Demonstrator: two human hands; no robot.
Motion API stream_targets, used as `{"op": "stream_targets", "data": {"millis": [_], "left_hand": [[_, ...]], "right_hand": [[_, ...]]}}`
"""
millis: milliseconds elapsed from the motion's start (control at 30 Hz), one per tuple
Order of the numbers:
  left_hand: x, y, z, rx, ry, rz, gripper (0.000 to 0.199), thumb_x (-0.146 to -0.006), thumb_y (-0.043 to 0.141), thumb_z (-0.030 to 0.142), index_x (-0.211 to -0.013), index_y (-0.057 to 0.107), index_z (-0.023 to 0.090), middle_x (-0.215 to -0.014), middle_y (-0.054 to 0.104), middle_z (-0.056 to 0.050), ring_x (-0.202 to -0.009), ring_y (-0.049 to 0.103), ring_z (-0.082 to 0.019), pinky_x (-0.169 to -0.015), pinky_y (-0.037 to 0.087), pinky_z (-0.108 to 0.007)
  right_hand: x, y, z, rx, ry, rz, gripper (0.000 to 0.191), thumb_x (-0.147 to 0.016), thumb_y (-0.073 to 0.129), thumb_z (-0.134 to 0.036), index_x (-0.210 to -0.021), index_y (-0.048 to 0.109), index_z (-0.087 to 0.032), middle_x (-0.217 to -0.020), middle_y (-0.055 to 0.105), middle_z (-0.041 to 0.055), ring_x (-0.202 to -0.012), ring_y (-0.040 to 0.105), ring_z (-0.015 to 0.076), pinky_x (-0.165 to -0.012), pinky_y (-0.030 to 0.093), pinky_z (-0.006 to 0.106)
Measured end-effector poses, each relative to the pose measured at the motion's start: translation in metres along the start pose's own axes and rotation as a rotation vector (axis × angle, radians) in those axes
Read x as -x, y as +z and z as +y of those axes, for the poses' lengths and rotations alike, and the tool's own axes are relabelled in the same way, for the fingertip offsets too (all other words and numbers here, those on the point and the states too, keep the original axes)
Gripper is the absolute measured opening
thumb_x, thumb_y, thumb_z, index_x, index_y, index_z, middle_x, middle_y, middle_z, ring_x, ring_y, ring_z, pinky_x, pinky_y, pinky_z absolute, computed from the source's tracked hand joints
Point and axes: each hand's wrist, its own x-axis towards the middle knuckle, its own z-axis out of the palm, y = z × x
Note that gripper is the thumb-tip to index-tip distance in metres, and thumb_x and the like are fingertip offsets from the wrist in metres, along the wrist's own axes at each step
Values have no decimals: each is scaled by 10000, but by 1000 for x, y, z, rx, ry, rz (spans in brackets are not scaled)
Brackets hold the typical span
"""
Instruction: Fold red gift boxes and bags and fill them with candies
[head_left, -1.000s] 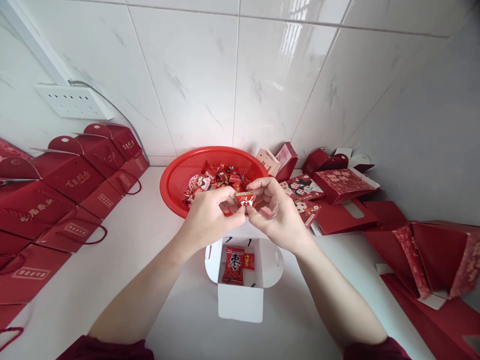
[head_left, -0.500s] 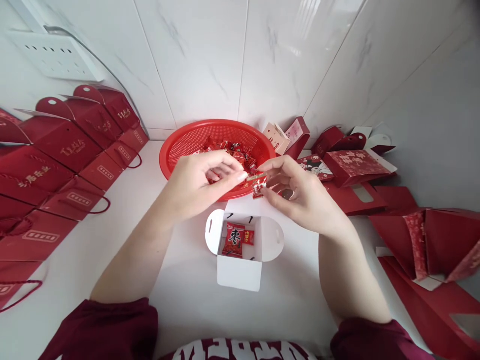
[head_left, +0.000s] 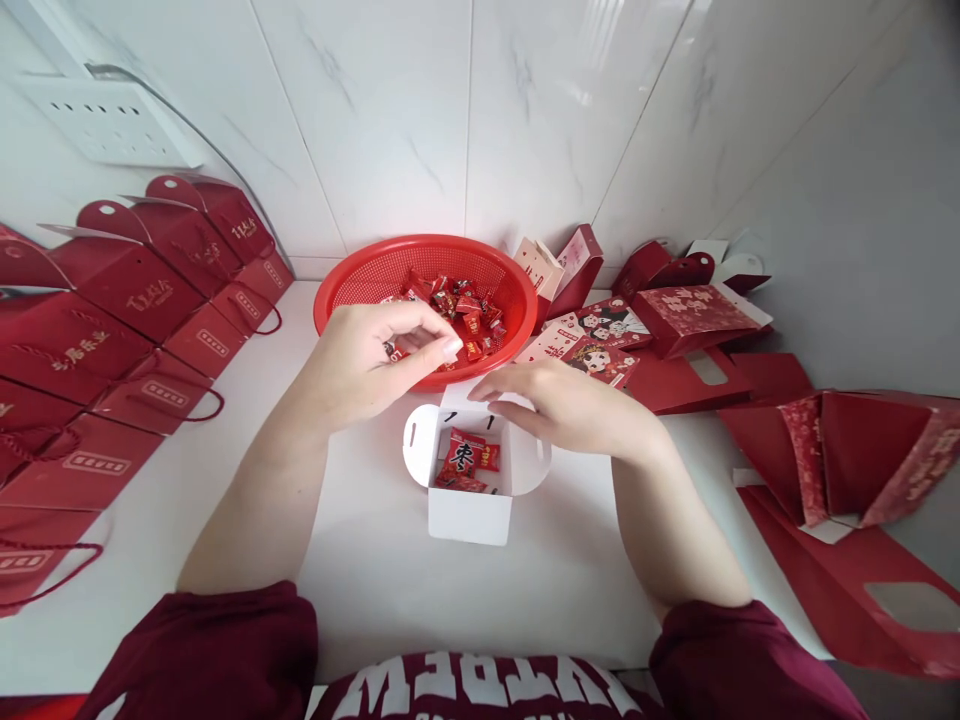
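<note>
A small white box (head_left: 471,516) stands open on the table in front of me, its rounded side flaps spread out. Inside lie a red candy packet (head_left: 466,452) with a large black character, a smaller red packet (head_left: 489,457), and another red packet (head_left: 459,480) by the near wall. My right hand (head_left: 559,405) hovers over the box's far right corner, fingers apart and bent down, with nothing visible in it. In front of the red basket (head_left: 337,318), my left hand (head_left: 382,360) has thumb and forefinger pinched together; whatever they may hold is hidden.
Several wrapped candies (head_left: 472,322) fill the basket's middle. Rows of dark red gift boxes (head_left: 135,300) with rope handles line the left. On the right are patterned boxes (head_left: 697,315), printed cards (head_left: 600,360) and larger red boxes (head_left: 847,570). A tiled wall (head_left: 420,120) rises behind.
My right hand has let go of a small red candy packet and lowered toward the box. An additional red packet now lies inside. My left hand has shifted slightly left.
</note>
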Motion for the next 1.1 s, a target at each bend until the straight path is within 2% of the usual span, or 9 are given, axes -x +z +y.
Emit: {"op": "stream_targets", "data": {"millis": [100,267,367,467,567,767,900,1000,1100], "left_hand": [[13,-2,-9,-71,-15,52,108,-878,653,265,-848,731,196,-838,743,2,-773,674,-122,-686,514,-206],[72,5,-53,-168,28,424,299,-889,591,198,-591,577,171,-560,607,23,-531,552,-91,-544,430,-215],[107,24,-79,-105,-1,308,224,-888,535,160,-688,635,173,-628,648,3,-590,610,-121,-599,486,-234],[124,51,-90,-70,-25,256,191,-862,492,88,-901,660,172,-807,701,-21,-711,659,-145,-668,534,-244],[129,70,-90,-33,-35,260,306,-843,515,84,-1118,609,182,-1012,693,-55,-861,668,-173,-771,558,-280],[132,75,-84,390,11,-15,651,-893,588,277,-1490,330,241,-1471,463,-163,-1347,468,-343,-1070,459,-501],[133,83,-76,684,-62,-264,677,-858,676,422,-1461,411,266,-1436,532,-162,-1317,505,-389,-1070,458,-531],[131,94,-71,862,-208,-306,593,-909,587,513,-1419,473,233,-1370,597,-165,-1230,589,-374,-1001,517,-521],[126,104,-66,947,-381,-267,517,-957,509,506,-1395,484,232,-1277,661,-144,-1054,686,-312,-878,584,-462]], "right_hand": [[13,-11,0,-25,8,179,240,-961,479,-109,-1047,689,-186,-1009,740,23,-891,681,159,-774,502,275],[46,0,14,-119,142,320,168,-969,520,-208,-1031,676,-219,-974,717,11,-852,660,148,-727,499,261],[63,24,31,-197,339,412,199,-981,469,-225,-1063,651,-224,-963,717,21,-853,671,164,-752,515,293],[74,46,44,-187,460,253,285,-936,439,-143,-1090,661,-236,-1072,727,38,-965,680,204,-840,529,359],[78,62,47,-237,397,114,375,-883,459,-100,-1169,640,-259,-1219,685,39,-1071,656,214,-899,536,383],[85,74,38,-371,243,271,672,-814,483,-61,-1438,379,-288,-1488,467,78,-1370,452,233,-1088,432,482],[90,76,41,-608,113,312,625,-817,463,-44,-1388,359,-275,-1341,584,104,-1273,538,238,-1080,409,533],[91,82,46,-714,90,401,420,-892,482,-113,-1277,409,-265,-1077,668,70,-1054,634,224,-981,471,501],[90,89,46,-777,84,441,336,-946,510,-212,-1262,411,-268,-1045,651,67,-942,639,201,-855,531,419]]}}
